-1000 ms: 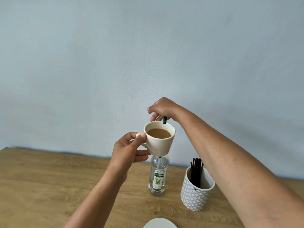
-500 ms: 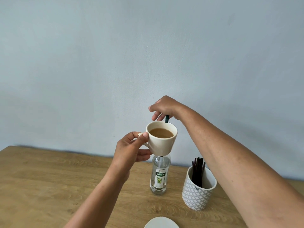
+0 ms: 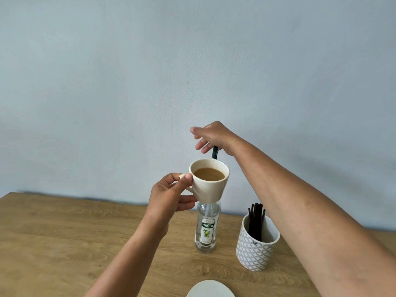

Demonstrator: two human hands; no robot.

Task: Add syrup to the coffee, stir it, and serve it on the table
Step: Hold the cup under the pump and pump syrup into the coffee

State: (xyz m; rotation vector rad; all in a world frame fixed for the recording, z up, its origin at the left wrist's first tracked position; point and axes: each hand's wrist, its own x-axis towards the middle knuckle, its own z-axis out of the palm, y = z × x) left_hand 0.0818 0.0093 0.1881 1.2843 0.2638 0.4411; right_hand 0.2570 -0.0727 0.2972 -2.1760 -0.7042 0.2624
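My left hand pinches the handle of a cream cup of milky coffee and holds it in the air, tilted slightly. Behind and below the cup, a clear syrup bottle with a green label stands on the table. Its dark green pump spout hangs just above the cup's far rim. My right hand sits over the pump head with its fingers spread and stretched out to the left. The pump head itself is hidden under the palm.
A patterned grey-and-white mug holding several dark stirrers stands to the right of the bottle. A white saucer shows at the bottom edge. The wooden table runs back to a pale blue wall.
My right hand's fingers, curled over the pump before, have opened and spread out. The cup stays under the spout, shifted slightly.
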